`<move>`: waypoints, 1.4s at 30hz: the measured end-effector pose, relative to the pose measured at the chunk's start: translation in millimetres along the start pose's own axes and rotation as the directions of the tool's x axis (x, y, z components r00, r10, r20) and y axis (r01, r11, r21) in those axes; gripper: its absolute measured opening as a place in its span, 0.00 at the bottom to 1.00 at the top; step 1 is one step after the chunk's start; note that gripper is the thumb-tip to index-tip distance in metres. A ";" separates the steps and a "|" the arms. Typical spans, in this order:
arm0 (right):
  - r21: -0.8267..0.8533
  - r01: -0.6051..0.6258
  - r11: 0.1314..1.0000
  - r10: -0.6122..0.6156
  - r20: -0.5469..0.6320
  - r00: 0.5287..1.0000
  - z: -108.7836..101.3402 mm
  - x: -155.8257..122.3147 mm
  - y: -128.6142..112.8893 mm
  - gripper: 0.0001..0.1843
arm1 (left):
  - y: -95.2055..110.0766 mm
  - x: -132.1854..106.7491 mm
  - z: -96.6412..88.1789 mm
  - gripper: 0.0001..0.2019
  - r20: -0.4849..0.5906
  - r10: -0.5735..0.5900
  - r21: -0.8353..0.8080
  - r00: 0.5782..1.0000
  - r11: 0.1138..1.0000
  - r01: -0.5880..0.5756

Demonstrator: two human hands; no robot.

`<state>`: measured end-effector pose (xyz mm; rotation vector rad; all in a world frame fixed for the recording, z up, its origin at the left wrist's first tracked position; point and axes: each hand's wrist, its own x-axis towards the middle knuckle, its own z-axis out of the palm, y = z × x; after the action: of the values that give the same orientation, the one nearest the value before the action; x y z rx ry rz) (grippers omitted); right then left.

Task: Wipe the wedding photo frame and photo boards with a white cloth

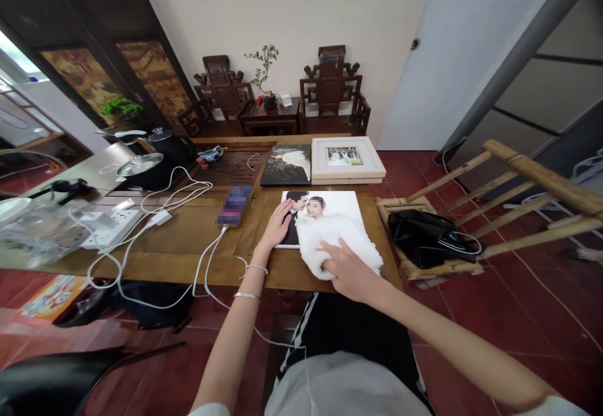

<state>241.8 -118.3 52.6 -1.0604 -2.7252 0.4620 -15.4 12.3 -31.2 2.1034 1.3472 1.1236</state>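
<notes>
A wedding photo panel (347, 203) lies flat near the wooden table's front edge. It shows a couple against a white background. My left hand (277, 222) rests with its fingers stretched out along the panel's left side. A fluffy white cloth (336, 234) covers the lower right part of the panel and hangs slightly past it. My right hand (343, 264) presses on this cloth, gripping part of it with bent fingers while the index finger points forward. The panel surface under the cloth is hidden.
Behind the panel lie a dark photo panel (286, 166) and a pale framed picture (348, 159). A phone (234, 206) with a white cable is left of my hands. Further left are a power strip (113, 227) and a kettle (172, 147). A bamboo chair (509, 215) holds a black bag (424, 237).
</notes>
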 end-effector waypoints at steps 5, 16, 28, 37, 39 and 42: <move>0.033 -0.037 0.999 0.038 -0.032 0.999 -8.9 22.1 22.7 0.27 | 0.9 0.3 -2.3 0.23 0.021 0.003 0.013 1.000 1.000 -0.003; -0.193 -0.167 0.967 0.150 -0.102 0.983 -7.3 120.8 40.1 0.26 | 29.4 -4.1 -11.0 0.28 -0.109 -0.027 -0.091 0.994 0.996 0.017; -0.073 0.198 0.978 -0.194 0.055 0.979 4.1 33.3 11.6 0.24 | 35.8 -9.3 -8.3 0.29 -0.098 -0.022 -0.072 0.995 0.997 0.015; -0.055 -0.097 0.994 0.089 -0.135 0.987 -18.8 39.1 75.8 0.21 | 8.2 -6.0 -0.8 0.25 0.019 0.017 0.040 1.000 0.999 -0.018; -0.004 -0.155 0.988 0.152 -0.185 0.971 -23.3 61.5 82.5 0.19 | 7.3 -5.6 -1.4 0.24 0.019 0.027 0.050 0.999 0.998 -0.028; 0.157 -0.203 0.966 0.234 -0.216 0.948 -28.0 101.8 81.1 0.17 | 7.5 -5.5 -2.1 0.24 0.019 0.034 0.058 0.999 0.998 -0.035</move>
<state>226.0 13.9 56.1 -1.2986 -2.3502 0.5083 -14.0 3.8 -27.0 2.1805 1.3559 1.0882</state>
